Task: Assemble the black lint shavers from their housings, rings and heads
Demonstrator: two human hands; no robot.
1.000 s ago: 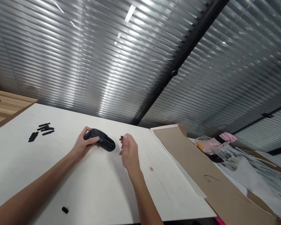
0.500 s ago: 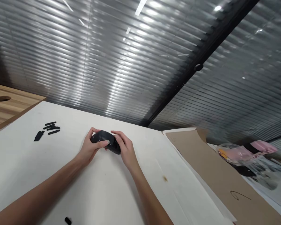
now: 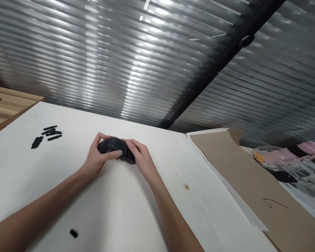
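A black, rounded object that looks like a computer mouse (image 3: 113,144) is held above the white table (image 3: 131,210). My left hand (image 3: 96,155) grips its left end, with the thumb lying across the near side and fingers behind it. My right hand (image 3: 143,157) is closed on the right end, its index finger and thumb along the top edge. The fingers under and behind the mouse are hidden. Several thin black pieces (image 3: 51,132) lie to the left, with a wider black piece (image 3: 37,142) beside them. A small black cylinder (image 3: 74,233) rests close to my left forearm.
Brown cardboard (image 3: 241,175) over white paper covers the table's right side. Beyond it lie a clear bag with pink contents (image 3: 275,157) and a black flat item (image 3: 285,176). A wooden surface (image 3: 13,103) adjoins at left. Metallic slatted blinds (image 3: 107,70) rise behind the table.
The camera view has shifted, so the table and its contents sit higher in the picture. Both hands keep their hold on the mouse; its tilt looks nearly the same.
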